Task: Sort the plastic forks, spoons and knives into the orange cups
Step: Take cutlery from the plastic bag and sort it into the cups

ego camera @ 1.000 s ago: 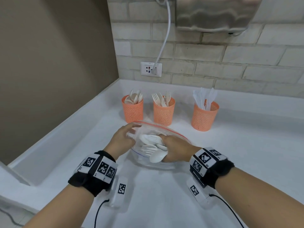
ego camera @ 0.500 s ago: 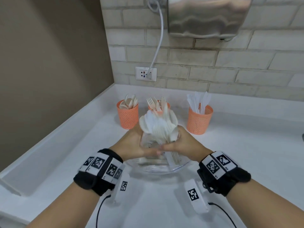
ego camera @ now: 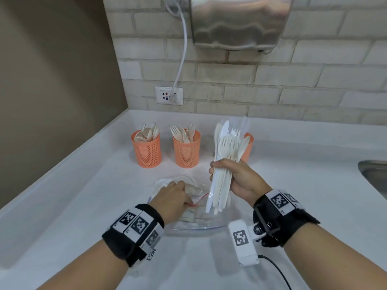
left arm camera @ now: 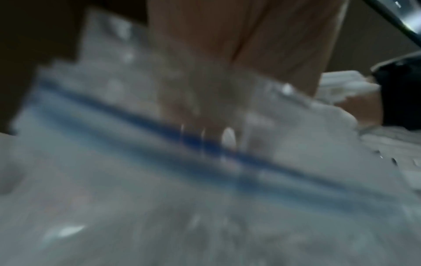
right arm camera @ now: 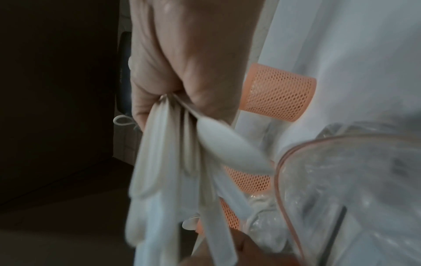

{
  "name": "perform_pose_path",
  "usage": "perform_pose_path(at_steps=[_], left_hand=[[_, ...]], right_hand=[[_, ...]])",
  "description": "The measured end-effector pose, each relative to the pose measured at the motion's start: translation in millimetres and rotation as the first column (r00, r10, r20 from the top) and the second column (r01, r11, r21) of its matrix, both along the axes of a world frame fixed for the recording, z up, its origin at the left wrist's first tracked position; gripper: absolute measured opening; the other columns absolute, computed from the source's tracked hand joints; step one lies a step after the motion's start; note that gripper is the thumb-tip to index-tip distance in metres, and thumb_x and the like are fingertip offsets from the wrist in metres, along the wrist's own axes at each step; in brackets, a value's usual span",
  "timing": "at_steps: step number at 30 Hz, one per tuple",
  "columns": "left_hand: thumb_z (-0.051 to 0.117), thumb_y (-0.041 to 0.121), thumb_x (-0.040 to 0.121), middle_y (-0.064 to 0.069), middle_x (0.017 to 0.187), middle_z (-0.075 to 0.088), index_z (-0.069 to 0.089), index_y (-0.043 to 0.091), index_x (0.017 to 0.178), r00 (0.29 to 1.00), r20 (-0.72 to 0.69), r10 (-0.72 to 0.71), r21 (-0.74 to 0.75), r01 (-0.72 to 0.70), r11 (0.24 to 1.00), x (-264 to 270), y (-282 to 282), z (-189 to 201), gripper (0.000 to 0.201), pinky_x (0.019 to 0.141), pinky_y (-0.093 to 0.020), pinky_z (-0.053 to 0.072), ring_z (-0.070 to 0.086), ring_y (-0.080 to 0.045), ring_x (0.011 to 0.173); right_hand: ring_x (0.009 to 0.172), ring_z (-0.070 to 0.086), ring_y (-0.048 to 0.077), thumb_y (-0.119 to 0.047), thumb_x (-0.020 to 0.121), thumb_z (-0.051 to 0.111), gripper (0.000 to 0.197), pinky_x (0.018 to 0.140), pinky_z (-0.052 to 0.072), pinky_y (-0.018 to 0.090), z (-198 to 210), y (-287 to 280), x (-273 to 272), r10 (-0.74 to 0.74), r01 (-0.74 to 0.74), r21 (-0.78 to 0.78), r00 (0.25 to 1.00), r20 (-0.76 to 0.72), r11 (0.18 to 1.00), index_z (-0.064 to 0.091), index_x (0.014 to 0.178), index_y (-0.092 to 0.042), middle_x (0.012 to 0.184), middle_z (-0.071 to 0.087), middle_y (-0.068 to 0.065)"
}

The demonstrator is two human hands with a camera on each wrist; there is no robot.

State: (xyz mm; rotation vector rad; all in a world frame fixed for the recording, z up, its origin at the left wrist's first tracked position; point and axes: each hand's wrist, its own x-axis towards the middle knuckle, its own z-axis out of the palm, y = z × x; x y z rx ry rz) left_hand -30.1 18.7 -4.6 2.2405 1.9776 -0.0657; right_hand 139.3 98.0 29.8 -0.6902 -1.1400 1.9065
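My right hand (ego camera: 227, 174) grips an upright bundle of white plastic cutlery (ego camera: 227, 151), forks, spoons and knives mixed, lifted above the counter; the handles (right arm camera: 177, 180) fan out below my fist in the right wrist view. My left hand (ego camera: 173, 195) presses down on a clear zip bag (ego camera: 196, 218) lying on the counter, fingers pinching its plastic near the red seal. Three orange mesh cups stand at the back: the left cup (ego camera: 146, 150) holds spoons, the middle cup (ego camera: 186, 150) holds forks, the right cup (ego camera: 248, 147) is mostly hidden behind the bundle. The left wrist view is blurred bag plastic (left arm camera: 205, 162).
A white counter (ego camera: 83, 195) runs into a corner with a brown wall on the left and a brick wall behind. A socket (ego camera: 168, 95) with a white cable and a steel hand dryer (ego camera: 240, 21) hang on the brick wall. A steel sink edge (ego camera: 374, 176) shows at right.
My right hand has pulled the cutlery bundle out of the bag and raised it up and to the right. My left hand stayed on the bag, which has collapsed flat.
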Motion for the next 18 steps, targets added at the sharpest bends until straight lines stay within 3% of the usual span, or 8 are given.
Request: perform_pose_path(at_steps=[2, 3, 6, 9, 12, 14, 16, 18], left_hand=[[0.036, 0.019, 0.098, -0.009, 0.119, 0.047, 0.057, 0.015, 0.126, 0.964, 0.255, 0.076, 0.036, -0.087, 0.996, 1, 2, 12, 0.036, 0.099, -0.031, 0.035, 0.043, -0.026, 0.113], [0.036, 0.022, 0.099, -0.009, 0.125, 0.048, 0.053, 0.013, 0.129, 0.877, 0.467, 0.117, 0.049, -0.158, 0.986, 3, 2, 22, 0.036, 0.101, -0.027, 0.033, 0.043, -0.023, 0.118], [0.049, 0.063, 0.081, 0.006, 0.137, 0.046, 0.037, 0.022, 0.141, 0.445, 0.883, 0.149, -0.089, -0.152, 0.984, 9, 4, 43, 0.073, 0.11, -0.029, 0.032, 0.043, -0.008, 0.127], [0.073, 0.035, 0.076, 0.005, 0.125, 0.055, 0.03, 0.017, 0.139, 0.289, 0.953, 0.089, -0.081, -0.042, 0.996, 20, 3, 44, 0.078, 0.09, -0.018, 0.049, 0.056, 0.004, 0.111], [0.072, 0.004, 0.075, -0.015, 0.119, 0.061, 0.036, 0.011, 0.134, 0.129, 0.984, 0.121, -0.119, -0.023, 0.993, 22, 8, 39, 0.069, 0.082, -0.031, 0.056, 0.064, -0.017, 0.104], [0.068, 0.002, 0.074, -0.024, 0.108, 0.061, 0.048, 0.009, 0.126, 0.104, 0.983, 0.154, -0.154, -0.004, 0.988, 21, 7, 41, 0.057, 0.08, -0.037, 0.056, 0.062, -0.03, 0.094], [0.067, 0.0, 0.078, -0.021, 0.096, 0.062, 0.058, 0.006, 0.114, 0.105, 0.978, 0.18, -0.18, -0.009, 0.984, 19, 7, 41, 0.037, 0.071, -0.03, 0.058, 0.061, -0.027, 0.086], [0.064, -0.001, 0.081, -0.013, 0.079, 0.065, 0.064, 0.005, 0.098, 0.069, 0.98, 0.185, -0.185, -0.012, 0.983, 17, 7, 43, 0.018, 0.06, -0.024, 0.054, 0.064, -0.017, 0.069]], right_hand=[[0.06, 0.062, 0.018, 0.002, 0.069, 0.064, 0.033, 0.059, 0.055, 0.029, 0, -2, -2, 0.043, -0.043, -0.015, 0.999, 0.005, 0.999, 0.055, 0.099, -0.007, 0.066, 0.058, 0.007], [0.061, 0.063, 0.018, 0.003, 0.068, 0.064, 0.032, 0.058, 0.055, 0.029, 1, -4, -4, 0.062, -0.062, -0.004, 0.998, 0.006, 0.998, 0.055, 0.098, -0.006, 0.067, 0.059, 0.007], [0.074, 0.064, 0.025, 0.006, 0.072, 0.063, 0.024, 0.065, 0.057, 0.033, 7, -13, -16, 0.062, -0.062, 0.065, 0.998, 0.015, 0.996, 0.061, 0.093, -0.005, 0.075, 0.063, 0.013], [0.077, 0.066, 0.024, 0.005, 0.08, 0.059, 0.016, 0.07, 0.057, 0.036, 14, -21, -28, 0.017, -0.02, 0.093, 0.999, 0.03, 0.995, 0.065, 0.089, -0.007, 0.076, 0.065, 0.011], [0.064, 0.067, 0.016, -0.001, 0.082, 0.06, 0.012, 0.052, 0.052, 0.027, 18, -25, -34, 0.025, -0.038, 0.105, 0.993, 0.118, 0.994, 0.063, 0.084, -0.012, 0.068, 0.064, 0.006], [0.063, 0.065, 0.018, -0.004, 0.082, 0.062, 0.013, 0.056, 0.049, 0.03, 20, -26, -35, 0.035, -0.064, 0.143, 0.98, 0.196, 0.988, 0.06, 0.08, -0.016, 0.069, 0.062, 0.007], [0.076, 0.064, 0.025, -0.007, 0.081, 0.064, 0.012, 0.07, 0.046, 0.042, 21, -25, -36, 0.054, -0.099, 0.165, 0.965, 0.258, 0.981, 0.058, 0.086, -0.016, 0.078, 0.063, 0.01], [0.075, 0.063, 0.03, -0.012, 0.082, 0.065, 0.016, 0.067, 0.046, 0.045, 22, -23, -35, 0.09, -0.144, 0.169, 0.952, 0.293, 0.975, 0.057, 0.095, -0.009, 0.078, 0.063, 0.012]])
